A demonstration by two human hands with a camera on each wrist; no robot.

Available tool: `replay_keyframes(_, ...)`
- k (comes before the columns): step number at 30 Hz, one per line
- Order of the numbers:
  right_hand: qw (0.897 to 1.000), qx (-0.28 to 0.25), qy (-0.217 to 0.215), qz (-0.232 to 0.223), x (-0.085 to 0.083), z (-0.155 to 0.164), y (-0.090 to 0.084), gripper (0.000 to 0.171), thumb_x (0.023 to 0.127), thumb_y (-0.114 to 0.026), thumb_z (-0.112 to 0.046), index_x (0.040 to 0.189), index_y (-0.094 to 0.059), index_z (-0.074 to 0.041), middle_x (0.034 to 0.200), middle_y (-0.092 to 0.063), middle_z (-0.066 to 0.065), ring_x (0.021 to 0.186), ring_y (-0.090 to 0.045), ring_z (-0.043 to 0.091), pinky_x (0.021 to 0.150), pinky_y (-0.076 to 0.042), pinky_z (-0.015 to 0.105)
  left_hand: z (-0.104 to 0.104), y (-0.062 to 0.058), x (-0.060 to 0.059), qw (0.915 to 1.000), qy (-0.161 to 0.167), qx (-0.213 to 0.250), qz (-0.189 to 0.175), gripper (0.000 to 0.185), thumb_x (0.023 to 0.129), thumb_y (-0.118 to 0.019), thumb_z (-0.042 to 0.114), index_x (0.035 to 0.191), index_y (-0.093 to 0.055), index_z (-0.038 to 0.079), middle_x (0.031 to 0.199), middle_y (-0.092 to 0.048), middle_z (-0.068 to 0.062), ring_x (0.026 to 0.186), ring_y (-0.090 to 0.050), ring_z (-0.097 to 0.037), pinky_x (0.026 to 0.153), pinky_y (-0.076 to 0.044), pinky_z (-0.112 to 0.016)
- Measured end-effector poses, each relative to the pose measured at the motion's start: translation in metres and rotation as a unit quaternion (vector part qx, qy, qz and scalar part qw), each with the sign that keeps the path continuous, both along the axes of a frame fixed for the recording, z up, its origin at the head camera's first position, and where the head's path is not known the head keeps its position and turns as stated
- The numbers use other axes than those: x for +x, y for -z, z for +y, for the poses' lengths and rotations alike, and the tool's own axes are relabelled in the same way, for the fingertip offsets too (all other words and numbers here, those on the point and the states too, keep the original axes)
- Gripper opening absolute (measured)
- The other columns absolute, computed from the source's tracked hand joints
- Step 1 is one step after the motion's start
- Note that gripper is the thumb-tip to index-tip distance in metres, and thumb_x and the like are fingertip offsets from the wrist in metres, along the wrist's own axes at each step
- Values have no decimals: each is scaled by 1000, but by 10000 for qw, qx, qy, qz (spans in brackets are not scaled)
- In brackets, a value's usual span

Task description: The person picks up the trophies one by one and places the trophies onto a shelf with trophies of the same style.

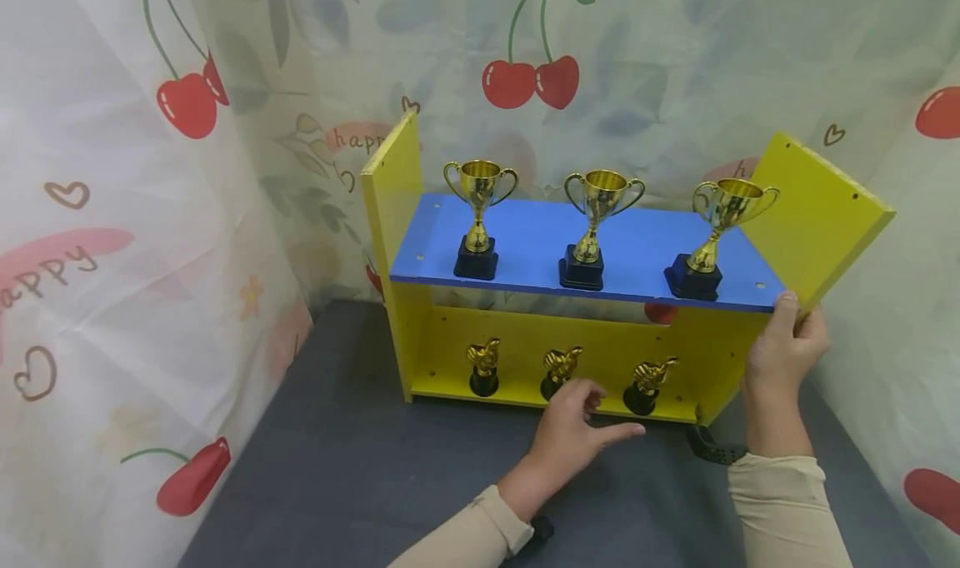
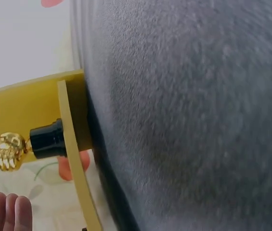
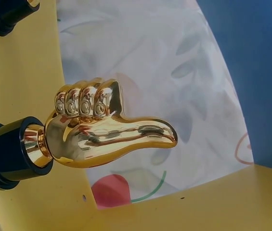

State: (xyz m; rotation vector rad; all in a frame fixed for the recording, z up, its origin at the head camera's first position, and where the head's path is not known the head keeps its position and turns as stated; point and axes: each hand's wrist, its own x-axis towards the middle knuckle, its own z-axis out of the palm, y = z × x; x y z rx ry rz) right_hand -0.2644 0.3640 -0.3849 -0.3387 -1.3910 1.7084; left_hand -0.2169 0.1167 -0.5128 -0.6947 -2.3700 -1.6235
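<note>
Just beyond the left hand (image 1: pixel 572 431), whose fingers reach relaxed and loose around nothing, stands the middle thumbs-up trophy (image 1: pixel 558 371) on the lower yellow shelf (image 1: pixel 517 393), touching or nearly touching the fingertips. To that hand's left is another thumbs-up trophy (image 1: pixel 483 366), to its right a third (image 1: pixel 649 384). Further right, the right hand (image 1: pixel 783 353) grips the tilted yellow side panel (image 1: pixel 817 218) at its lower edge, beside the blue shelf (image 1: pixel 540 247) bearing three gold cup trophies (image 1: pixel 600 226).
</note>
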Motion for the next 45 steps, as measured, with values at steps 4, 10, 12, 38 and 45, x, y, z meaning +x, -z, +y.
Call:
replay_keyframes(4, 10000, 58, 35, -1, 0, 0, 0, 19, 106, -60, -27, 103, -73, -14, 91, -60, -5, 90, -48, 11, 84, -34, 25, -6, -3, 0, 9999, -50, 27, 98, 49, 82, -89, 53, 111, -63, 23, 107, -60, 9, 95, -62, -15, 84, -58, -23)
replay_keyframes(10, 9999, 97, 77, 24, -1, -1, -1, 18, 105, -61, -27, 101, -74, -15, 92, -61, -5, 90, -50, 11, 85, -35, 25, -16, -9, 2, 9998, -142, 5, 139, 50, 81, -88, 56, 111, -64, 24, 108, -61, 9, 99, -64, -21, 87, -60, -30)
replay_keyframes(12, 9999, 70, 75, 4, 0, -1, -1, 19, 105, -61, -28, 103, -74, -15, 93, -62, -5, 92, -50, 12, 86, -35, 25, -19, -11, 1, 9997, -179, -7, 184, 50, 81, -88, 57, 111, -64, 24, 109, -61, 9, 99, -64, -18, 87, -60, -32)
replay_keyframes(38, 9997, 129, 62, 195, 2, 0, 2, 20, 104, -64, -26, 96, -76, -11, 89, -64, -5, 88, -51, 12, 83, -37, 26, -62, -28, -4, 9926, -587, 92, 1054, 51, 75, -97, 41, 106, -64, 19, 102, -60, 5, 89, -59, -10, 79, -56, -19)
replay_keyframes(45, 9996, 106, 60, 238, 4, -1, 3, 22, 105, -64, -26, 103, -78, -9, 94, -67, -4, 93, -54, 13, 87, -38, 27, -73, -33, -3, 9911, -682, 5, 1143, 51, 75, -96, 46, 107, -64, 19, 102, -60, 5, 88, -55, -8, 79, -55, -21)
